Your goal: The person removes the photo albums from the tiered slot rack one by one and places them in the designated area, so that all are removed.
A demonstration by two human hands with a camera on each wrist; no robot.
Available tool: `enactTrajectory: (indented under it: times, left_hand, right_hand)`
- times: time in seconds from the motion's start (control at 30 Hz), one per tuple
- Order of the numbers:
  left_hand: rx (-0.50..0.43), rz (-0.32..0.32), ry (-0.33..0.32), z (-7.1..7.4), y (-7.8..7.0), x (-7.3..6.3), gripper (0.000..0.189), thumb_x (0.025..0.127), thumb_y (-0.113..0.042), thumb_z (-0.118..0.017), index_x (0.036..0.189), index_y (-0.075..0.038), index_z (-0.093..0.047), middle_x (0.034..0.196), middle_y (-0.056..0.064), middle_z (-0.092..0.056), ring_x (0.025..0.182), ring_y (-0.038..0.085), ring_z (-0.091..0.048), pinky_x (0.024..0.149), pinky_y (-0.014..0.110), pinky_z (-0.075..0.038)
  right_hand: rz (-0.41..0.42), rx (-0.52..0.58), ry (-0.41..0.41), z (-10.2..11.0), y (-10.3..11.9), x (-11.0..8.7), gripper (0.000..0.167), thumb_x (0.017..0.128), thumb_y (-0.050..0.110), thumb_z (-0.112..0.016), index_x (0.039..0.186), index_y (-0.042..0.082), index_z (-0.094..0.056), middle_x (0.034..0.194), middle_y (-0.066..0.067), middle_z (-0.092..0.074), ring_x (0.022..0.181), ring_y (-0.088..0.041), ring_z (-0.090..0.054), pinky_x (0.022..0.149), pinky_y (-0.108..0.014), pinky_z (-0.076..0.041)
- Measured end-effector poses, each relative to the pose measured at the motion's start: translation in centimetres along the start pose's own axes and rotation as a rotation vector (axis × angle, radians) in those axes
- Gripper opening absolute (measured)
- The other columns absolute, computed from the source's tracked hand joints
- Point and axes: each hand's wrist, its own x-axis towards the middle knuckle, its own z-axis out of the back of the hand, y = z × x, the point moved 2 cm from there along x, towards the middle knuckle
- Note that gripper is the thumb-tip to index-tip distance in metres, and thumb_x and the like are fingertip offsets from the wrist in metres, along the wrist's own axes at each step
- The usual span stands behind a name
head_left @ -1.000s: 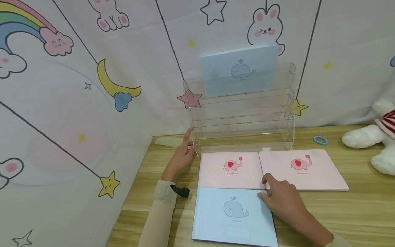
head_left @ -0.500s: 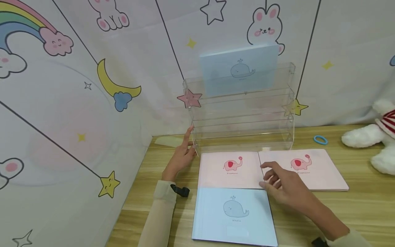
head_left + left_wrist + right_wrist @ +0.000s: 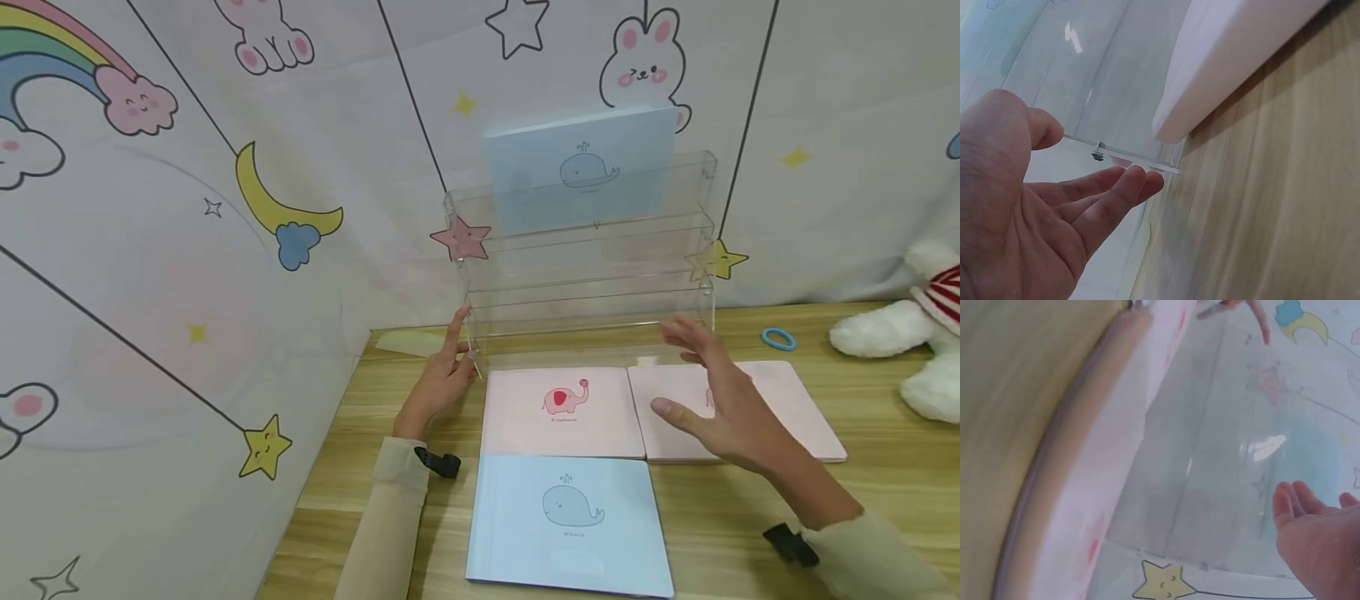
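- A clear tiered rack (image 3: 588, 292) stood upright at the back of the worktop (image 3: 738, 546).
- The left hand (image 3: 435, 387) lay against the rack's left side, index finger pointing forward along its edge, the other fingertips touching lower down; the fingers were fairly straight, resting on the edge rather than wrapped round it.
- The left forearm extended forward from the bottom of the head view, a black strap (image 3: 438, 463) at the wrist.
- The right hand (image 3: 720, 400) hung above the right pink book (image 3: 795, 433), thumb spread well away from gently bent fingers, holding nothing; its forearm slanted in from the lower right.
- The left pink book (image 3: 562, 437) lay flat beside it, just before the rack, each cover bearing an elephant.
- Nearer the person, the lower whale book (image 3: 573, 562) lay flat; the upper whale book (image 3: 585, 150) leaned in the rack's top tier.
- Farther right were a blue ring (image 3: 778, 339) and a white plush toy (image 3: 885, 329).
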Motion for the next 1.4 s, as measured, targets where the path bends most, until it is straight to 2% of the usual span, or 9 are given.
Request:
enactTrajectory:
  times: [0.13,0.27,0.4,0.5,0.63,0.73,0.9,1.17,1.4]
  left_hand:
    - [-0.005,-0.005,0.000,0.0,0.0,0.1,0.081,0.114,-0.017,-0.048,0.170,-0.052,-0.001,0.101,0.018,-0.078,0.093,0.026,-0.076,0.088,0.049,-0.059]
    - [-0.007,-0.009,0.000,0.0,0.1,0.1,0.081,0.114,-0.016,-0.048,0.170,-0.051,-0.001,0.103,0.019,-0.078,0.094,0.026,-0.076,0.087,0.047,-0.059]
    - [0.005,-0.011,-0.004,-0.1,0.2,0.1,0.080,0.114,-0.018,-0.049,0.170,-0.050,-0.002,0.108,0.019,-0.077,0.093,0.025,-0.076,0.086,0.045,-0.059]
    - [0.010,-0.010,-0.005,-0.1,0.2,0.1,0.079,0.114,-0.018,-0.049,0.171,-0.049,-0.002,0.110,0.019,-0.077,0.093,0.026,-0.076,0.086,0.047,-0.059]
    - [0.007,-0.006,-0.001,-0.1,0.2,0.1,0.079,0.114,-0.018,-0.049,0.171,-0.048,-0.002,0.108,0.020,-0.077,0.097,0.028,-0.076,0.088,0.049,-0.059]
    - [0.008,-0.005,0.000,-0.1,0.2,0.1,0.079,0.115,-0.018,-0.048,0.171,-0.048,-0.002,0.107,0.021,-0.077,0.098,0.028,-0.076,0.089,0.050,-0.059]
    - [0.013,-0.007,-0.003,-0.1,0.3,0.1,0.080,0.115,-0.018,-0.048,0.171,-0.049,-0.001,0.111,0.020,-0.077,0.096,0.027,-0.076,0.087,0.049,-0.060]
    - [0.003,-0.018,0.002,-0.1,0.4,0.1,0.079,0.114,-0.018,-0.048,0.171,-0.048,-0.002,0.119,0.022,-0.076,0.096,0.028,-0.077,0.089,0.051,-0.060]
    - [0.005,-0.011,0.005,-0.1,0.5,0.1,0.080,0.114,-0.018,-0.049,0.171,-0.048,-0.001,0.123,0.023,-0.075,0.098,0.028,-0.077,0.091,0.051,-0.060]
  right_hand:
    - [0.052,0.055,-0.005,0.9,-0.2,1.2,0.112,0.086,0.004,-0.081,0.173,0.024,-0.013,0.172,-0.010,-0.040,0.152,-0.009,-0.044,0.116,-0.015,-0.031]
    - [0.029,0.087,0.027,1.5,-0.3,1.8,0.113,0.088,0.006,-0.080,0.174,0.029,-0.010,0.177,-0.003,-0.030,0.159,-0.030,-0.037,0.127,-0.055,-0.032]
    - [-0.001,0.111,0.052,2.0,-0.3,2.4,0.110,0.090,0.010,-0.078,0.173,0.033,-0.009,0.180,0.001,-0.023,0.153,-0.059,-0.033,0.108,-0.087,-0.027]
    - [0.000,0.113,0.061,2.3,-0.4,2.9,0.109,0.090,0.011,-0.077,0.173,0.031,-0.010,0.181,0.001,-0.016,0.157,-0.053,-0.030,0.117,-0.080,-0.025]
    - [0.047,0.119,0.053,2.8,-0.6,3.7,0.110,0.089,0.004,-0.077,0.174,0.027,-0.010,0.180,-0.002,-0.017,0.163,-0.029,-0.025,0.132,-0.039,-0.022]
    - [0.069,0.135,0.043,3.2,-0.8,4.4,0.112,0.088,0.001,-0.076,0.173,0.028,-0.010,0.178,0.000,-0.021,0.161,-0.015,-0.026,0.124,-0.017,-0.019]
    - [0.056,0.134,0.039,3.8,-0.9,5.3,0.115,0.087,0.004,-0.080,0.173,0.030,-0.008,0.179,0.000,-0.021,0.162,-0.029,-0.025,0.123,-0.020,-0.020]
    - [-0.007,0.078,0.002,4.2,-1.6,7.0,0.134,0.073,0.010,-0.095,0.173,0.035,-0.010,0.180,-0.006,-0.021,0.163,-0.042,-0.023,0.126,-0.059,-0.022]
    - [-0.063,0.028,-0.060,4.5,-2.1,8.1,0.144,0.063,0.015,-0.103,0.173,0.034,-0.012,0.179,-0.012,-0.021,0.163,-0.045,-0.021,0.125,-0.077,-0.019]
